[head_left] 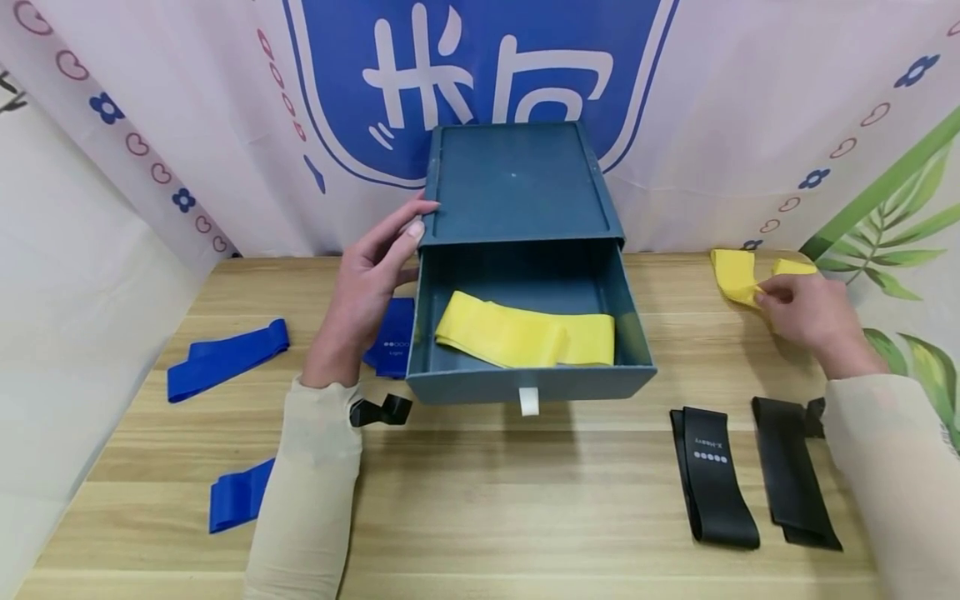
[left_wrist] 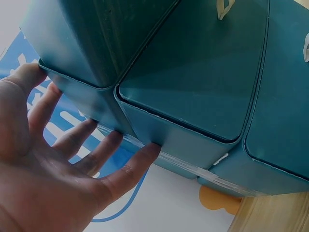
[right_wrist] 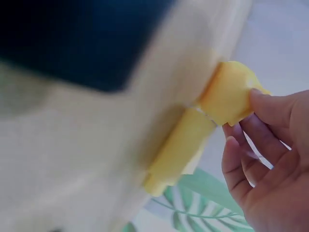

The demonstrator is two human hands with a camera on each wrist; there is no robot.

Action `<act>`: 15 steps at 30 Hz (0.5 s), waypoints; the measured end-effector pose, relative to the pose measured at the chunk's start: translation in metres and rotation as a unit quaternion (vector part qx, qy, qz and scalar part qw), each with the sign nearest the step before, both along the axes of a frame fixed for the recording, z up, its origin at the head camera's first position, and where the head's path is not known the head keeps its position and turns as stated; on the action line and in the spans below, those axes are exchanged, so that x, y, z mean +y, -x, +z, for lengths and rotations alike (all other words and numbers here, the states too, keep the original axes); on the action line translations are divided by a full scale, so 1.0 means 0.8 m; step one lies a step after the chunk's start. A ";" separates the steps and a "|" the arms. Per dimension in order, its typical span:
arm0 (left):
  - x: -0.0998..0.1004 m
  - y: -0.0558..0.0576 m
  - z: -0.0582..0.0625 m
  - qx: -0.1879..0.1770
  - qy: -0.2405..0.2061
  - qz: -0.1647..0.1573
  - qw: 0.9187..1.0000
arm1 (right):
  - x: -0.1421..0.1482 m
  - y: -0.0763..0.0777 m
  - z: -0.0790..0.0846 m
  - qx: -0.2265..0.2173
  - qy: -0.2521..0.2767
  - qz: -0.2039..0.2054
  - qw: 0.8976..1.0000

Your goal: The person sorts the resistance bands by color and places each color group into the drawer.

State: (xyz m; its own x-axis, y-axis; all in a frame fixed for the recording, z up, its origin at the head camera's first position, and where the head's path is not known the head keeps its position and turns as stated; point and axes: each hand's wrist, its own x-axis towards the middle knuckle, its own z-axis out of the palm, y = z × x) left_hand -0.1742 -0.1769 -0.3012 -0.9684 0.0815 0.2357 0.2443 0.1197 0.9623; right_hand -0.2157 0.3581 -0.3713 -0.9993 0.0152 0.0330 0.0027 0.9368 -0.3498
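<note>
My left hand (head_left: 367, 275) rests against the left side of a dark teal drawer unit (head_left: 525, 183). In the left wrist view its fingers (left_wrist: 130, 171) are spread and fairly straight along the unit's wall. The top drawer (head_left: 532, 386) is pulled out, with a folded yellow resistance band (head_left: 517, 332) lying inside. At the far right of the table, my right hand (head_left: 810, 312) pinches a yellow resistance band (head_left: 735, 273) between thumb and fingers. Another yellow band (right_wrist: 178, 145) lies beside it in the right wrist view.
Blue bands (head_left: 225, 358) lie on the left of the wooden table (head_left: 465, 508), one partly behind my left arm. Two black bands (head_left: 720, 479) lie at the front right. A printed curtain (head_left: 675, 167) hangs behind the drawer unit. A white tab (head_left: 529, 402) sticks out from the drawer front.
</note>
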 end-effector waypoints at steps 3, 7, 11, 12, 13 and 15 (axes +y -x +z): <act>0.000 0.000 0.000 0.000 -0.002 0.001 1.000 | -0.007 0.000 0.013 0.021 0.013 -0.004 1.000; 0.001 0.001 -0.001 0.001 -0.002 0.000 1.000 | -0.017 -0.004 0.039 0.023 0.043 -0.011 0.999; 0.000 0.001 -0.001 -0.001 0.001 -0.002 1.000 | -0.028 -0.009 0.067 -0.001 0.088 -0.024 0.996; 0.000 0.001 -0.001 -0.003 0.001 -0.003 1.000 | -0.031 -0.011 0.074 -0.006 0.103 -0.027 0.994; -0.001 0.001 0.000 -0.007 -0.002 -0.004 1.000 | -0.035 -0.012 0.081 -0.011 0.119 -0.029 0.992; -0.005 0.001 0.002 -0.017 -0.009 -0.007 1.000 | -0.044 -0.016 0.094 -0.020 0.153 -0.032 0.988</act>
